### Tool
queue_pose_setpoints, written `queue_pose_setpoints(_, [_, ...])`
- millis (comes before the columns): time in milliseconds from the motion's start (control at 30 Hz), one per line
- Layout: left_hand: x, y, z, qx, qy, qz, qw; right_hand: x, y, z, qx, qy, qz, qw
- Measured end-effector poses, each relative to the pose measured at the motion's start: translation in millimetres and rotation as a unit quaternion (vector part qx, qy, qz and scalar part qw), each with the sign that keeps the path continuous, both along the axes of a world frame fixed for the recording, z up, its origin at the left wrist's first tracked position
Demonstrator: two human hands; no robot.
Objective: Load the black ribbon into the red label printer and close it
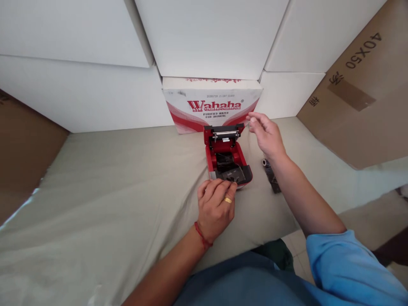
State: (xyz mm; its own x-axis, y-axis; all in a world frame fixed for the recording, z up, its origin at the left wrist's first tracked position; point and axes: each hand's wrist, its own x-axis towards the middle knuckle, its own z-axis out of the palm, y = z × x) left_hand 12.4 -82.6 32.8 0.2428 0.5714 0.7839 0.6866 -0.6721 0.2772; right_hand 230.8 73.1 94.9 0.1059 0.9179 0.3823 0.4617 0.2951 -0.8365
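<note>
A red and black label printer [210,157] stands on the cloth with its lid [224,132] raised. Inside it lies a black roll [225,159], from which a black strip [235,174] runs over the front edge. My left hand [217,204], with a ring and a red bracelet, is at that front edge, its fingers closed on the strip's near end. Beside the lid's right corner my right hand [267,134] is raised, holding nothing, thumb and fingers apart. Below it, a second black roll [270,176] lies on the cloth, partly covered by my right forearm.
A white and red Wahaha water carton [213,106] stands right behind the printer. White boxes [210,38] are stacked behind it. Brown cardboard boxes flank both sides, one at the right [360,93] and one at the left [25,148]. Pale cloth [111,204] covers the surface.
</note>
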Motion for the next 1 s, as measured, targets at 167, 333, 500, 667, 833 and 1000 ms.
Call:
queue_pose_setpoints(167, [0.2, -1.0, 1.2, 0.003, 0.009, 0.007, 1.0, -16.7, 17.7, -20.1, -0.052, 0.059, 0.072, 0.994])
queue_pose_setpoints(333, [1.0, 0.0, -3.1, 0.016, 0.011, 0.019, 1.0, -25.9, -8.1, -7.0, -0.043, 0.047, 0.09, 0.994])
queue_pose_setpoints(500, [1.7, -0.4, -3.5, 0.031, 0.007, 0.029, 0.999, -16.8, -50.6, -10.3, 0.012, -0.017, 0.113, 0.993])
queue_pose_setpoints(667, [3.0, -1.8, -8.0, 0.029, -0.001, 0.031, 0.999, -4.0, -82.4, -30.9, 0.049, -0.152, 0.174, 0.972])
queue_pose_setpoints(833, [5.1, -2.6, -16.3, 0.022, -0.005, 0.033, 0.999, -3.8, -90.9, -40.5, 0.05, -0.16, 0.159, 0.973])
queue_pose_setpoints(1000, [4.6, -1.3, -17.1, 0.04, -0.011, 0.026, 0.999, -7.6, -90.4, -46.7, 0.074, -0.117, 0.156, 0.978])
